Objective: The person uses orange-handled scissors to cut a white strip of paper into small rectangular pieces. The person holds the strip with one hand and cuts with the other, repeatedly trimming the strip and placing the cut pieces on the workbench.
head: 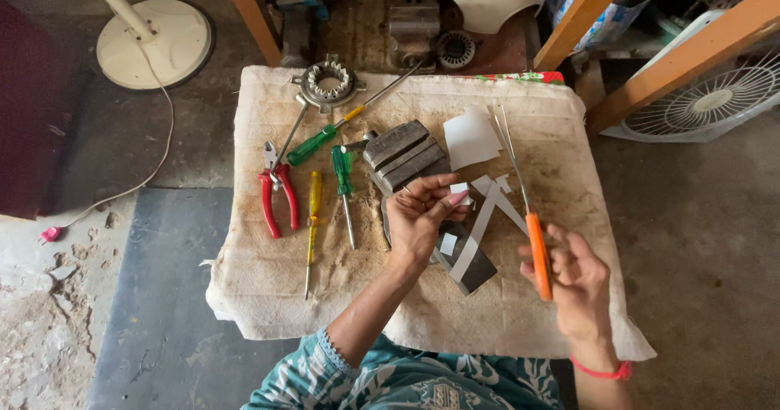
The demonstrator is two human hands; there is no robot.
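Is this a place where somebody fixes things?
Probably a small repair workshop for fans: red pliers and screwdrivers lie on a cloth-covered bench, with a fan grille beside it.

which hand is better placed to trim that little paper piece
Right, probably. The right hand holds the orange-handled scissors, blades pointing away over the cloth. The left hand pinches the small paper piece beside them.
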